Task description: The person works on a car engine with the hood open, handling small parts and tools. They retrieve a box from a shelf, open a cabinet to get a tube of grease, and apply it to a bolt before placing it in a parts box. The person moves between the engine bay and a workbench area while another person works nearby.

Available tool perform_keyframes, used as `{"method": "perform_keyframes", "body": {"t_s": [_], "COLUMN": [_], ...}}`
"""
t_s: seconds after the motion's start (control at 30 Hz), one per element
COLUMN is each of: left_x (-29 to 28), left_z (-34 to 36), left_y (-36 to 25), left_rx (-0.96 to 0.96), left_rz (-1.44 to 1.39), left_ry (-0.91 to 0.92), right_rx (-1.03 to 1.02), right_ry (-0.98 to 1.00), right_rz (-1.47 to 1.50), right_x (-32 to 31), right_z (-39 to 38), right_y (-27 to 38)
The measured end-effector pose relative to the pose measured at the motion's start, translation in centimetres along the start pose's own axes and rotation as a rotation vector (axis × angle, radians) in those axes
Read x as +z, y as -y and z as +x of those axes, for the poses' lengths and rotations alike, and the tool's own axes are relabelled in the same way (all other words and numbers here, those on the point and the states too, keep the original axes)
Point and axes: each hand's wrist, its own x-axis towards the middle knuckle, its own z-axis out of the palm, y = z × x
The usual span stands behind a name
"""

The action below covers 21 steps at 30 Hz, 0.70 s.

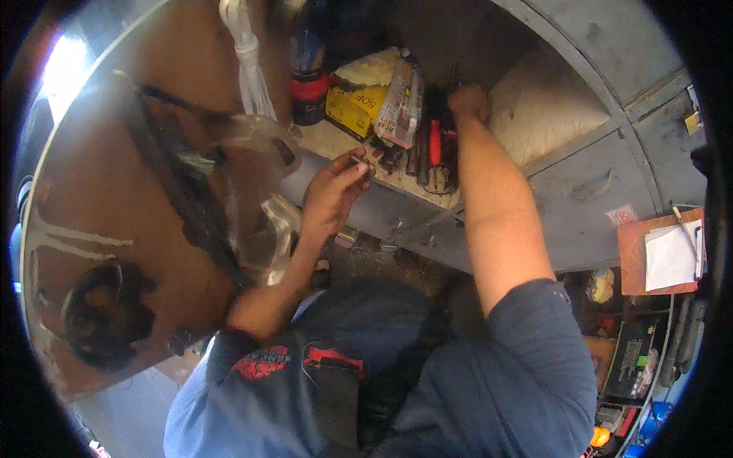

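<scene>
My left hand [333,194] is raised in front of the shelf, its fingers pinched on a small metal piece [357,159]. My right hand [469,104] reaches deep into the shelf, beside dark tools at the back; its fingers are hidden, so its grip cannot be made out. Left of my right forearm, a red-handled tool [435,143] lies among several dark tools. A clear-fronted package [398,107] leans beside a yellow box [353,111] with crumpled yellowish material on top. A red-and-black container [309,98] stands to their left.
The shelf's front edge [405,192] runs below the tools. On the left, a brown surface bears clear goggles [279,237] and a black coiled thing [107,313]. White cord [248,57] hangs above. Grey cabinet panels [588,191] and a clipboard [663,252] are at right.
</scene>
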Motion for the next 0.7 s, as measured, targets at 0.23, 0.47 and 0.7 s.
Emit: {"method": "perform_keyframes", "body": {"t_s": [0.23, 0.47, 0.7], "left_x": [4.0, 13.5, 20.3], "left_z": [-2.4, -10.6, -17.5], "left_y": [0.1, 2.5, 6.7], "left_rx": [0.115, 0.430, 0.621], "left_rz": [-0.155, 0.151, 0.366], "left_ry": [-0.012, 0.004, -0.060], "right_rx": [-0.245, -0.275, -0.342], "right_ry": [-0.366, 0.463, 0.691], "right_rz": [1.063, 1.847, 2.127], "right_x": [-3.8, -11.8, -14.5], "right_z": [-10.4, -26.9, -30.7], "right_y": [-0.1, -10.6, -17.4]}}
